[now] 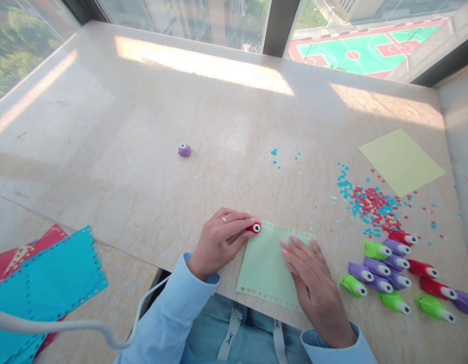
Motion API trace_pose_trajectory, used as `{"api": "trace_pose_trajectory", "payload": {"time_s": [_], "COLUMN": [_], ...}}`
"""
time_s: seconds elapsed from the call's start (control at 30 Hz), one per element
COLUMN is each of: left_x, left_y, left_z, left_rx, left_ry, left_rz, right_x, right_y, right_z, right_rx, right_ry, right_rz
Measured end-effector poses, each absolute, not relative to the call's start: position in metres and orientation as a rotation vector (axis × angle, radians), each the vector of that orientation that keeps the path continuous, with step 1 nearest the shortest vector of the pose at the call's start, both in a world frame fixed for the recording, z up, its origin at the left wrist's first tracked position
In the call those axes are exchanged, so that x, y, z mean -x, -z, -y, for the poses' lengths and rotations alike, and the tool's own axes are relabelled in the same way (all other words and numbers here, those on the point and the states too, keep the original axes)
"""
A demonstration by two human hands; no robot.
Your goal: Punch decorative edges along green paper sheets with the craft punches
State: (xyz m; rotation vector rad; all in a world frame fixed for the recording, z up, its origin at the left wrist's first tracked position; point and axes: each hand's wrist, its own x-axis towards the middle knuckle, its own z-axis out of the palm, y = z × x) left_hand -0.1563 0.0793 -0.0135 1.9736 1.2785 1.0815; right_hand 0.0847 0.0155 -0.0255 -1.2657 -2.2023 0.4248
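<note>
A pale green sheet of paper lies on the stone surface in front of me, with rows of small punched holes along its top and bottom edges. Between the fingers of my left hand is a small red craft punch, held at the sheet's top left corner. The white end of the punch bears a dark heart-like mark. My right hand rests on the right part of the sheet, its fingers stretched out over the paper. Whether the punch is pressed down, I cannot tell.
Several purple, green and red punches lie at the right. Beyond them are red and blue paper bits and a yellowish sheet. One purple punch stands farther off. Punched blue sheets and a white cable are at the left.
</note>
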Motion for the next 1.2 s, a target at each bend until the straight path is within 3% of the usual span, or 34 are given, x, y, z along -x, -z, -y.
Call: {"api": "trace_pose_trajectory", "payload": {"time_s": [1.2], "left_x": [0.1598], "left_y": [0.0145], "left_z": [-0.0796], "left_rx": [-1.981], "left_ry": [-1.028], "left_rz": [-1.224], "right_x": [-0.0809], "right_y": [0.0224], "right_z": [-0.0162], "right_rx": [1.29], "right_ry": [-0.427], "right_rz": [2.203]}}
